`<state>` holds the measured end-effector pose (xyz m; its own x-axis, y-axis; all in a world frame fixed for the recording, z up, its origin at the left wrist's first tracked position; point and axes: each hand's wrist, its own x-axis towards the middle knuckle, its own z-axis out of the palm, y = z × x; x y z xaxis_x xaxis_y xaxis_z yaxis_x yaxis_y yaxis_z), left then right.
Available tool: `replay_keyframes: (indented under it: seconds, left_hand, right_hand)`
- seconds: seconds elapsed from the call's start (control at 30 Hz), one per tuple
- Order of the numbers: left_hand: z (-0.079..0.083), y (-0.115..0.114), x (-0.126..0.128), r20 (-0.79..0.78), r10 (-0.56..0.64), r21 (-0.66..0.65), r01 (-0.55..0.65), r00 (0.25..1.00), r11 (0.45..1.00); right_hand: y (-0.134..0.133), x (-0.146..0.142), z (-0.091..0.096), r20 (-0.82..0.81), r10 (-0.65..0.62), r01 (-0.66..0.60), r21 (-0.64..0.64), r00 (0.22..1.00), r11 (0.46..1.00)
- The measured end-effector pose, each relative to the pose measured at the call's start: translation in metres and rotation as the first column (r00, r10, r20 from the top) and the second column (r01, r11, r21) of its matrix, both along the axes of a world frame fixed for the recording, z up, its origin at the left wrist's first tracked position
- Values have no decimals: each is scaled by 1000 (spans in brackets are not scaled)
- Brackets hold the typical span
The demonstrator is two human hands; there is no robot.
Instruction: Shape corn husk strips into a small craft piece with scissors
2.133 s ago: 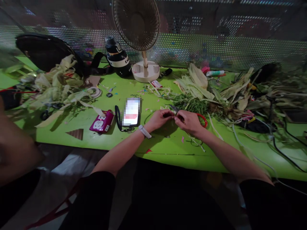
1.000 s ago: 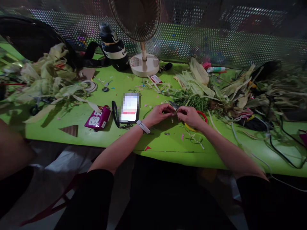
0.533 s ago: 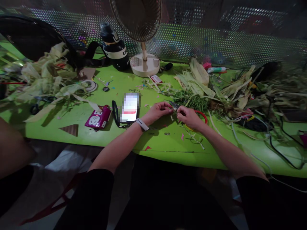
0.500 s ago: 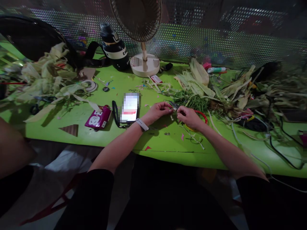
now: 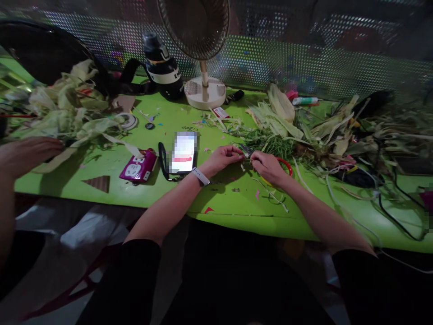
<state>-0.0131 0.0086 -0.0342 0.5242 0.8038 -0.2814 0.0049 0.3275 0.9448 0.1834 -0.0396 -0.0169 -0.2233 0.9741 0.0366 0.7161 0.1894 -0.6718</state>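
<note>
My left hand (image 5: 221, 159) and my right hand (image 5: 268, 166) meet over the green table (image 5: 223, 203), fingertips pinched together on a small thin piece of plant strip between them; it is too small to name surely. A white watch sits on my left wrist (image 5: 200, 176). Right behind my right hand lies a red and yellow ring (image 5: 286, 165), and beyond it a heap of thin green strands (image 5: 270, 143). A phone (image 5: 183, 152) lies just left of my left hand.
Corn husks (image 5: 67, 113) are piled at the left, more husks (image 5: 324, 126) at the right with black cables (image 5: 395, 212). A fan (image 5: 203, 90) and a bottle (image 5: 162, 72) stand at the back. Another person's hand (image 5: 27, 153) reaches in at far left by a pink power bank (image 5: 138, 168).
My hands stay pinched together at the same spot with small finger movements. The other person's hand at the far left has come forward onto the husk pile.
</note>
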Motion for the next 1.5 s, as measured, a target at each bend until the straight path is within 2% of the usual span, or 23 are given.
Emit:
replay_keyframes:
  seconds: [0.1, 0.33, 0.63, 0.8, 0.93, 1.1, 1.2, 1.3, 1.4, 1.5]
  left_hand:
    - [0, 0, 0, -6, -7, 17, 7, 1000, 1000]
    - [-2, 1, 1, 9, -2, 38, 2, 1000, 999]
    - [-6, 5, -1, 41, -24, 73, 21, 999, 997]
    - [-2, 6, -1, 24, 5, 42, -6, 1000, 999]
    - [1, 6, -1, 61, 60, -16, -59, 996, 998]
    - [0, 7, -2, 65, 122, -26, -121, 990, 992]
    - [0, 7, -1, 51, 138, -26, -137, 989, 990]
    - [2, 7, -1, 33, 152, -27, -151, 988, 988]
    - [3, 5, -1, 30, 171, -26, -170, 985, 985]
    - [3, 4, 0, 38, 176, -20, -175, 984, 984]
  right_hand:
    - [0, 2, 4, 38, 63, -64, 2, 997, 998]
    - [-2, 1, 8, 121, 143, -155, 100, 982, 983]
    - [9, 11, 3, 40, 162, -165, 90, 986, 982]
    - [8, 11, -1, 154, 188, -219, 215, 970, 952]
    - [2, 6, -5, 256, 140, -214, 290, 956, 933]
    - [-2, 2, -7, 378, 94, -236, 348, 921, 907]
    - [-2, 2, -9, 395, 91, -248, 366, 914, 897]
    - [-3, -1, -13, 304, 83, -199, 374, 949, 906]
    - [-3, -7, -16, 65, 103, -119, 365, 993, 924]
    - [-3, -11, -17, -110, 168, -122, 342, 980, 932]
